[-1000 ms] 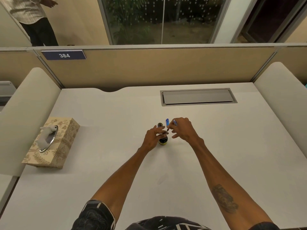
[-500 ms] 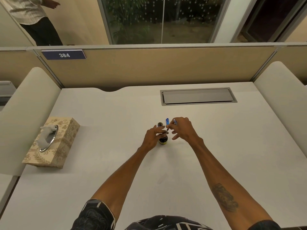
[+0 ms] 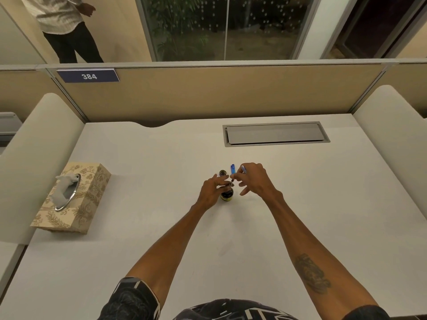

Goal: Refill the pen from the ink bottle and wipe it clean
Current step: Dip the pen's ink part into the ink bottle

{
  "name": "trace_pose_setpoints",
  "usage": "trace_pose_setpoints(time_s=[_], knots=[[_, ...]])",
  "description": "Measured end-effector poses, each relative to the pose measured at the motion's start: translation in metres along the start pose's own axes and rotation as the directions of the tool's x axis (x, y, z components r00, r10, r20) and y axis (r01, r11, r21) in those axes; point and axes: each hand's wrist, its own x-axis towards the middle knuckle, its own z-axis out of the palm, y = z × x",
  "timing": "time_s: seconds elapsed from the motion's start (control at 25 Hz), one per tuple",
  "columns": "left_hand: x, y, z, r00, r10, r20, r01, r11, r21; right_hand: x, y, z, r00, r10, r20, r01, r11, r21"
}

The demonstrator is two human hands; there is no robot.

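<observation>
A small dark ink bottle (image 3: 227, 195) with a yellow label stands on the white desk (image 3: 161, 176) in the middle. My left hand (image 3: 211, 191) holds it from the left side, fingers curled round it. My right hand (image 3: 253, 179) pinches a slim pen part (image 3: 231, 180) whose tip points down into the bottle's mouth. A blue pen piece (image 3: 232, 168) stands upright just behind the bottle, and another blue piece (image 3: 243, 168) shows between my right fingers. The bottle's round cap (image 3: 223, 173) lies on the desk behind the bottle.
A patterned tissue box (image 3: 71, 197) with a tissue (image 3: 64, 188) sticking out sits at the desk's left edge. A grey cable hatch (image 3: 276, 134) lies at the back right. Partition walls close off the desk. A person (image 3: 64, 24) stands beyond the far partition.
My hands and the bottle have barely moved. The person behind the partition has stepped to the right.
</observation>
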Motion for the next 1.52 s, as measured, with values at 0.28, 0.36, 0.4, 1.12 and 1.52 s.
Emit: trace_pose_setpoints(time_s=[0.28, 0.36, 0.4, 1.12, 1.52], knots=[[0.006, -0.006, 0.002, 1.000, 0.005, 0.020, -0.005, 1.000, 0.008, 0.001, 0.008, -0.005, 0.996, -0.080, 0.047, 0.079, 0.996, 0.030], [0.007, -0.010, 0.002, 1.000, 0.008, 0.021, -0.008, 1.000, 0.002, 0.001, 0.007, -0.004, 0.996, -0.083, 0.038, 0.082, 0.996, 0.018], [0.008, -0.011, 0.002, 1.000, 0.011, 0.018, -0.011, 1.000, -0.001, 0.001, 0.007, -0.003, 0.996, -0.080, 0.034, 0.080, 0.997, 0.017], [0.007, -0.012, 0.004, 0.996, 0.087, 0.013, -0.087, 0.996, 0.008, 0.002, 0.008, -0.003, 0.995, -0.090, 0.034, 0.090, 0.996, 0.001], [0.009, -0.014, 0.004, 0.997, 0.074, -0.006, -0.074, 0.997, -0.010, 0.000, 0.006, -0.002, 0.996, -0.082, 0.018, 0.082, 0.996, 0.019]])
